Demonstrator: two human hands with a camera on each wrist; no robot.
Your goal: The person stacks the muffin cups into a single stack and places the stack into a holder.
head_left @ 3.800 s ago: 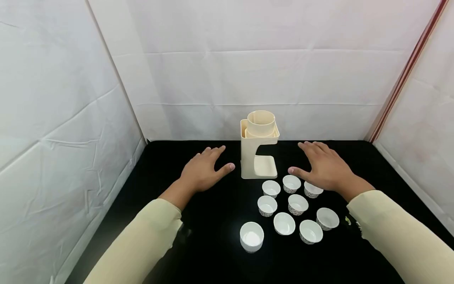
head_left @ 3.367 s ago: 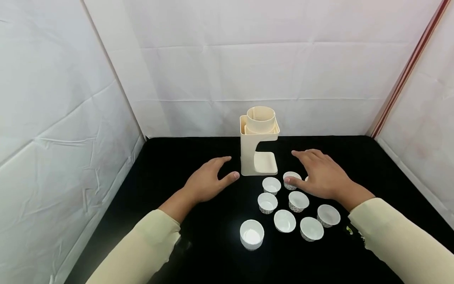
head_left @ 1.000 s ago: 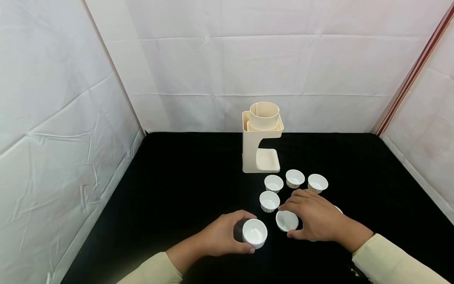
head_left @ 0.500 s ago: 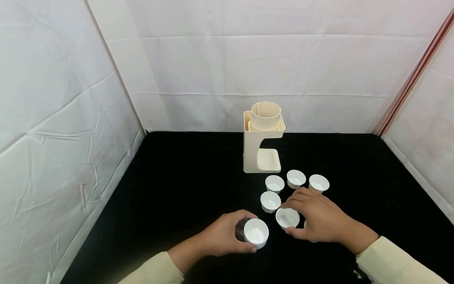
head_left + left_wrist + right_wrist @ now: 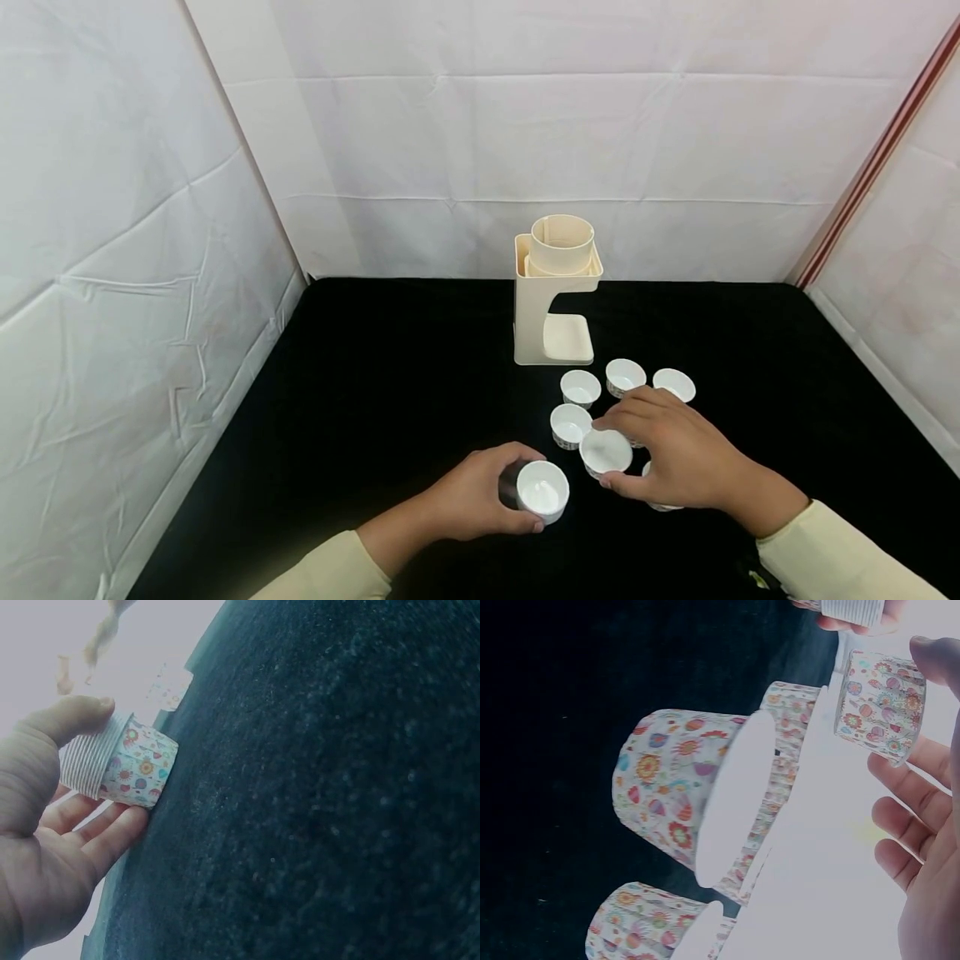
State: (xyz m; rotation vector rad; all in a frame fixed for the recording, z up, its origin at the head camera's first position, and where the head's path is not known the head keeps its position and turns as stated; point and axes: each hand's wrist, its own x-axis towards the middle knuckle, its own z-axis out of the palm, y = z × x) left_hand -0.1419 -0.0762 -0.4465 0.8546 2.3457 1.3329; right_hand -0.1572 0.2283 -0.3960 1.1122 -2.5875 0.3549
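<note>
Paper cups [image 5: 581, 388], floral-sided, loose on black tabletop [image 5: 390, 375]. Left: left hand [image 5: 476, 500], thumb and forefinger clamped round nested stack [image 5: 543, 492], nearest the person. Centre, behind: cream stand [image 5: 531, 321]. Right: single cup [image 5: 606, 452], pinched by thumb and fingertips, right hand [image 5: 675, 446]; just shifted slightly rearward, apparently lifted, so seemingly freed for handling.

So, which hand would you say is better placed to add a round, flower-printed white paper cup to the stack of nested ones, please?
Probably the right hand: it pinches a single cup close beside the stack. The left hand is occupied, gripping that stack.
</note>
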